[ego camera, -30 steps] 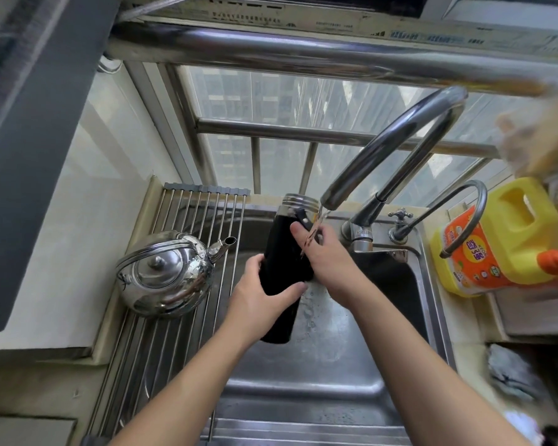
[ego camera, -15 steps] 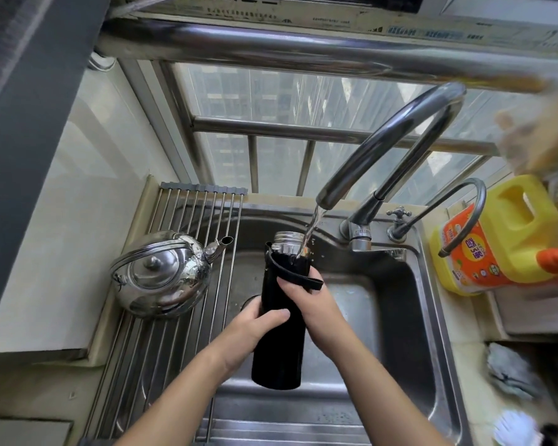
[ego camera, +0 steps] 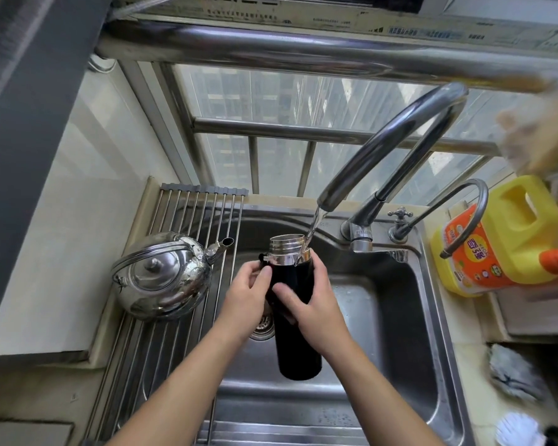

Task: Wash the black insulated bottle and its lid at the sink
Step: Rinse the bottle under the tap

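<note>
Gripping black bottle (ego camera: pixel 298 333) upright, left hand (ego camera: pixel 245 299) and right hand (ego camera: pixel 310 304) both clasped around it, silver threaded neck uncapped, tap water (ego camera: pixel 313 230) striking rim.

A black insulated bottle (ego camera: pixel 298 320) is held upright over the sink (ego camera: pixel 409 320) at the centre of the frame, gripped by the left hand (ego camera: pixel 247 292) and the right hand (ego camera: pixel 310 305). Water from the faucet (ego camera: pixel 384 146) is seen striking its steel neck. A steel kettle (ego camera: pixel 161 275) is set on the rack (ego camera: pixel 178 317) at left; a yellow detergent jug (ego camera: pixel 503 236) is seen at right.
</note>
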